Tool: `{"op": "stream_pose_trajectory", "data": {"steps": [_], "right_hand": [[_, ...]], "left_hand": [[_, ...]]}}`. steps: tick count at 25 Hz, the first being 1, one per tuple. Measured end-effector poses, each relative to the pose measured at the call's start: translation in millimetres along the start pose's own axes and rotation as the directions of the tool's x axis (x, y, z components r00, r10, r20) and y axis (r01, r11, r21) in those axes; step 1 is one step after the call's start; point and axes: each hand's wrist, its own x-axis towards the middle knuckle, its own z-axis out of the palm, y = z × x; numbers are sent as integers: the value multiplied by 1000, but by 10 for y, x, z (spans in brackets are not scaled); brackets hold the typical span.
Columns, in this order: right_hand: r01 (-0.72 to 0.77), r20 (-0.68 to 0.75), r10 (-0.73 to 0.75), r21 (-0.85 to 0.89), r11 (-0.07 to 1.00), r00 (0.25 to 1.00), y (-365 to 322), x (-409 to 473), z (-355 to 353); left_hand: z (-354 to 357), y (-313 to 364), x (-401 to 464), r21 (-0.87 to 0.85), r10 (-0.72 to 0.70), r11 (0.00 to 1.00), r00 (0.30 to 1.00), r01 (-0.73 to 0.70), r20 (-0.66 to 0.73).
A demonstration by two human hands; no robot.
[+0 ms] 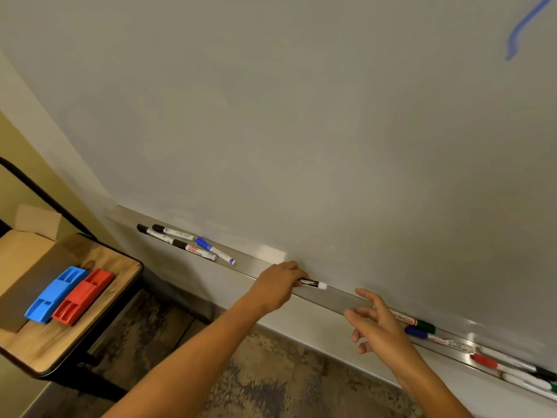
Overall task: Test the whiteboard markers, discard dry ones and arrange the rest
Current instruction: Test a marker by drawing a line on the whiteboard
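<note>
1. Nearest the camera, the right hand (375,322) hovers just off the metal tray (340,300) with fingers spread and relaxed, holding nothing.
2. Ahead of it, the left hand (278,285) grips a marker (313,284) at the tray – its white end points right, along the tray.
3. Left along the tray lies a cluster of markers (184,244), black-capped and blue-capped, touching one another.
4. Right of the right hand lie more markers (434,334) – green, blue and red caps among them.
5. A blue stroke (521,28) marks the whiteboard (301,116) at upper right.
6. At left, a blue eraser (55,294) and a red eraser (84,295) sit side by side, touching, on a wooden table (99,309).
</note>
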Motion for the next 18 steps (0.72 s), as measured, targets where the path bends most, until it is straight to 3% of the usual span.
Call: {"op": "stream_pose_trajectory", "data": {"steps": [6, 13, 18], "right_hand": [[-28, -85, 29, 13, 1000, 996, 115, 106, -25], [-26, -180, 32, 36, 999, 983, 130, 250, -284], [19, -320, -36, -55, 998, 947, 268, 261, -519]], "left_hand": [[94, -714, -3, 109, -158, 983, 985, 149, 75], [197, -954, -90, 88, -280, 956, 960, 279, 7], [168, -935, -117, 72, -319, 943, 945, 324, -74]]}}
